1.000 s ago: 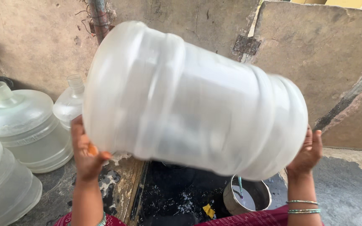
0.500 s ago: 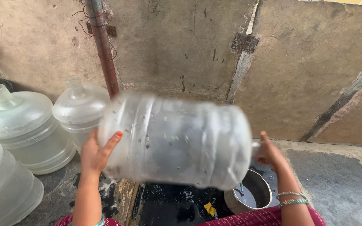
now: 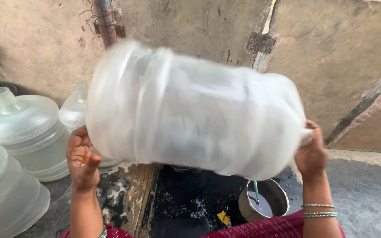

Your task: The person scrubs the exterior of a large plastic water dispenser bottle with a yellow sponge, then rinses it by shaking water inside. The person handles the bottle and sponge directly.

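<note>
Above a steel pot (image 3: 263, 206), both hands' fingers (image 3: 84, 150) grasp a translucent jug (image 3: 195, 110) (blurred, sideways).

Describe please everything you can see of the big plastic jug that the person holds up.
The big jug is translucent, whitish plastic with ribbed rings around its body. It lies on its side in the air, blurred by motion. The left hand presses its flat base end; the right hand grips the neck end, which it hides. Below stands a small metal pot.

Stained concrete wall (image 3: 331, 57), rusty pipe (image 3: 106, 22)
</note>
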